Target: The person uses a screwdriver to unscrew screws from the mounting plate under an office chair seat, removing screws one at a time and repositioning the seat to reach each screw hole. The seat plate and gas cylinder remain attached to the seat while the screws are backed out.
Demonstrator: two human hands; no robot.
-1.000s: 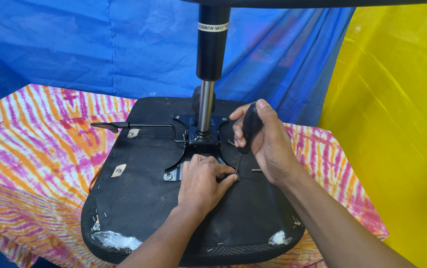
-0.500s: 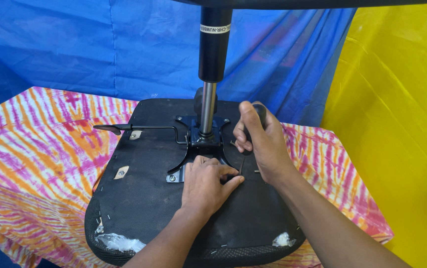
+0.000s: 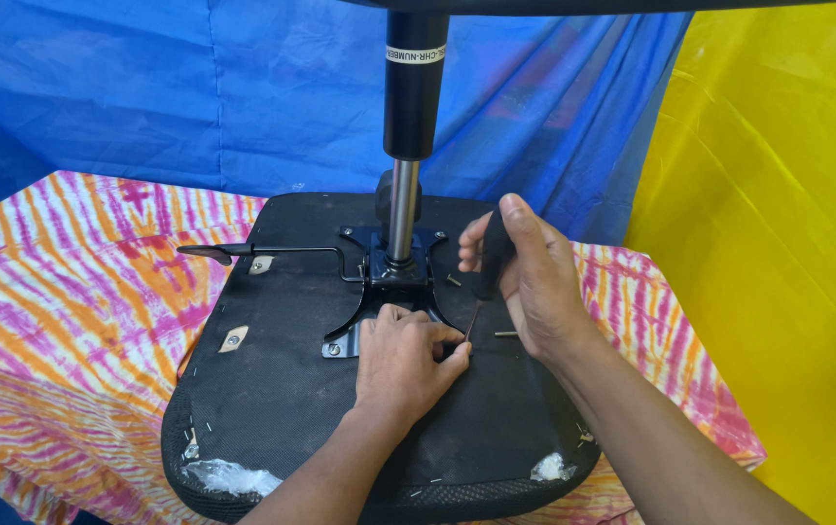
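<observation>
Gripping a black-handled screwdriver (image 3: 489, 267), the right hand (image 3: 534, 282) stands its tip by the left hand's (image 3: 403, 360) fingertips (image 3: 457, 355), which pinch down at the mounting plate's (image 3: 379, 301) five o'clock corner on the upturned chair seat (image 3: 282, 389), frame centre; gas cylinder (image 3: 410, 126) at twelve o'clock.

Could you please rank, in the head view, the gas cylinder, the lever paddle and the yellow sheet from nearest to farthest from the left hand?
1. Gas cylinder, just above the left hand.
2. Lever paddle, far left.
3. Yellow sheet, far right.
</observation>
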